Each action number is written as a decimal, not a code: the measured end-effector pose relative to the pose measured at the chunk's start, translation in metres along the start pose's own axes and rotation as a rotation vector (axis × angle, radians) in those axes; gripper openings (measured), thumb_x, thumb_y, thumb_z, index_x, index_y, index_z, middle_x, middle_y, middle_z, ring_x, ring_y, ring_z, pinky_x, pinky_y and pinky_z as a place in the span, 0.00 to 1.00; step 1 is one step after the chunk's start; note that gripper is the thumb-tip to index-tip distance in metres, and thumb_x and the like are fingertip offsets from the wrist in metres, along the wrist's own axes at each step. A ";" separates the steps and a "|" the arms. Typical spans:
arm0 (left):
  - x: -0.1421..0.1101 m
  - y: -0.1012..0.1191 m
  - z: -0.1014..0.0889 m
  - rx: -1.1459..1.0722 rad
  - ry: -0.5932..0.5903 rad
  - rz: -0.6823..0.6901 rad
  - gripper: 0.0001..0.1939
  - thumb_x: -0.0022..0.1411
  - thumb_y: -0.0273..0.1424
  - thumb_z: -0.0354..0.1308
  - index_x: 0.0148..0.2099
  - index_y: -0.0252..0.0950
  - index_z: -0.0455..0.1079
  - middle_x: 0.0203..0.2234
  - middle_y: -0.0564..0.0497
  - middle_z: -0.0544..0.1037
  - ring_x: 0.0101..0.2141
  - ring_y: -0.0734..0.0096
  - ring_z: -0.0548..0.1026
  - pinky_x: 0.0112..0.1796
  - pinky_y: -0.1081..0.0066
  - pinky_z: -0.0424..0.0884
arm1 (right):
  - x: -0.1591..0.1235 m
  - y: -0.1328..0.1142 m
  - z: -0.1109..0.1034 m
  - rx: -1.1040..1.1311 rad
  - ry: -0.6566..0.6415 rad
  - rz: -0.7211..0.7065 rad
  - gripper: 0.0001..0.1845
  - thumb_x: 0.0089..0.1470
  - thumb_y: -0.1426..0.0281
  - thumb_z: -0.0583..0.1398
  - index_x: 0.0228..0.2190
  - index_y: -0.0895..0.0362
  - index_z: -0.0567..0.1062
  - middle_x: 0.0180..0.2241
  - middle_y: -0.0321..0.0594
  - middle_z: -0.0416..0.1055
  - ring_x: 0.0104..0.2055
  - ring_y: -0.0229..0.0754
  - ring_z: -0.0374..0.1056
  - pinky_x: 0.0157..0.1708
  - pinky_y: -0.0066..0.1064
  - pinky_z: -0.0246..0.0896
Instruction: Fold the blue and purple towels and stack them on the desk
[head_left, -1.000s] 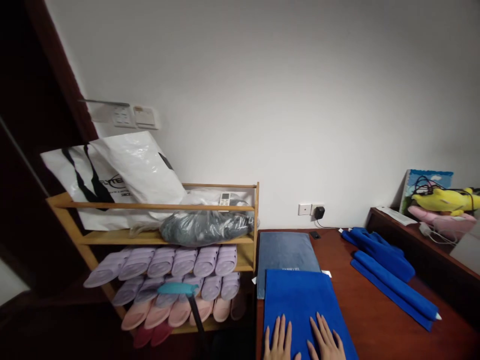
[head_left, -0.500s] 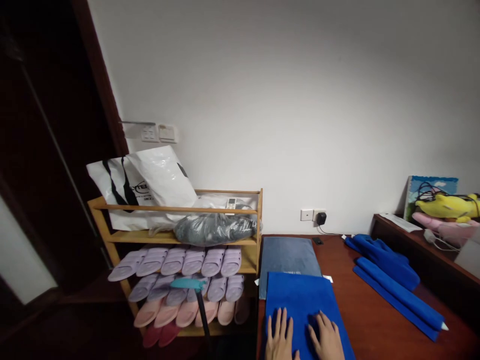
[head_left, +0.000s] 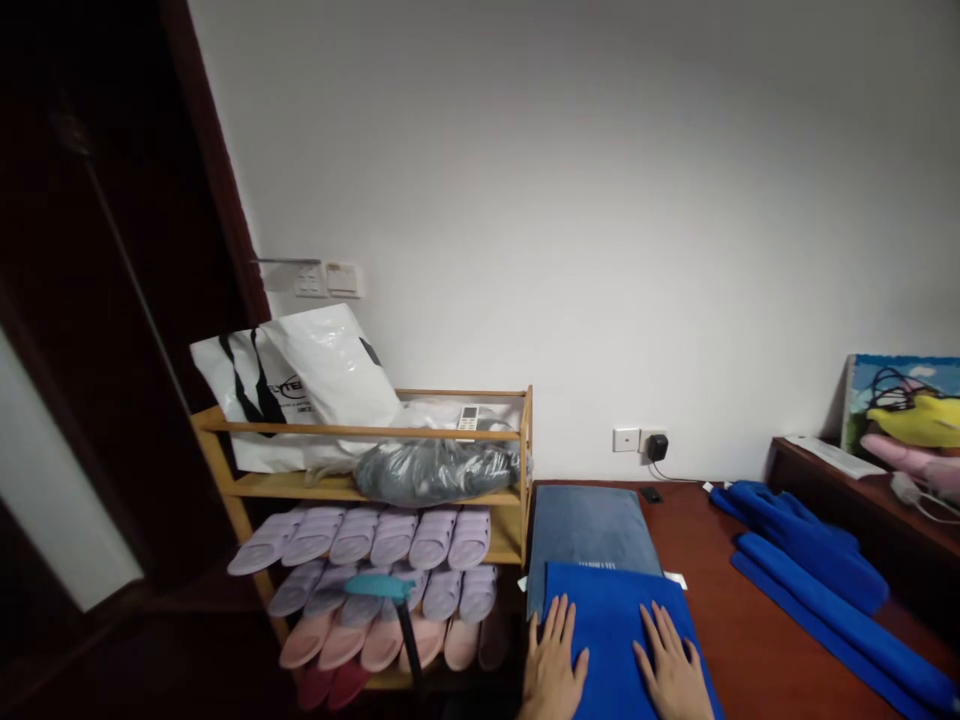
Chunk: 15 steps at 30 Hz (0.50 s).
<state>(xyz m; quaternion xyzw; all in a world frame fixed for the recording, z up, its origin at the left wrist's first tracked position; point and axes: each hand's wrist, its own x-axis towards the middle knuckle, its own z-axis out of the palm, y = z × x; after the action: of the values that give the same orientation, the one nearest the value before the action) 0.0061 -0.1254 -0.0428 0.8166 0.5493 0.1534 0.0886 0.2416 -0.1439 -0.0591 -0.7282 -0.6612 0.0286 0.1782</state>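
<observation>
On the bench, the blue cloth lies flat, seemingly smoothed, under left hand and right hand, each grip splayed, holding nothing. Further right, a bunched cloth looks yet untidied.

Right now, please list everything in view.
table: one, brown, right
flat cloth: one, blue, on table
fabric: one, grey, partly under flat cloth
other cloths: two, blue, on table
rack: one, tan, left
slippers: many, lilac, pink, red, rack
bagging: count unclear, white, rack
bundle: one, dark, rack
remote: one, white, rack
pole: one, black, teal, left
plug: one, black, wall
soft objects: two, yellow, pink, right
left fingers: five, flat cloth
right fingers: five, flat cloth
</observation>
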 end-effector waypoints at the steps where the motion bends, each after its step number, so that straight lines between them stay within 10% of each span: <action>1: -0.002 0.004 -0.003 0.009 -0.009 -0.008 0.31 0.65 0.44 0.38 0.66 0.46 0.29 0.65 0.57 0.39 0.64 0.60 0.42 0.61 0.50 0.44 | -0.004 0.000 -0.001 -0.003 -0.001 -0.001 0.34 0.56 0.49 0.41 0.61 0.48 0.52 0.64 0.37 0.47 0.66 0.46 0.42 0.60 0.51 0.44; 15: -0.076 0.029 -0.008 0.015 0.017 0.070 0.32 0.65 0.39 0.40 0.66 0.46 0.29 0.65 0.55 0.42 0.63 0.57 0.47 0.59 0.49 0.49 | -0.098 -0.002 -0.024 0.027 -0.028 0.031 0.37 0.54 0.45 0.43 0.60 0.49 0.54 0.64 0.37 0.48 0.65 0.46 0.44 0.60 0.48 0.47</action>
<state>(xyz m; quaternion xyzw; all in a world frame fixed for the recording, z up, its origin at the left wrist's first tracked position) 0.0019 -0.2064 -0.0373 0.8346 0.5223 0.1593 0.0724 0.2344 -0.2449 -0.0550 -0.7353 -0.6520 0.0505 0.1781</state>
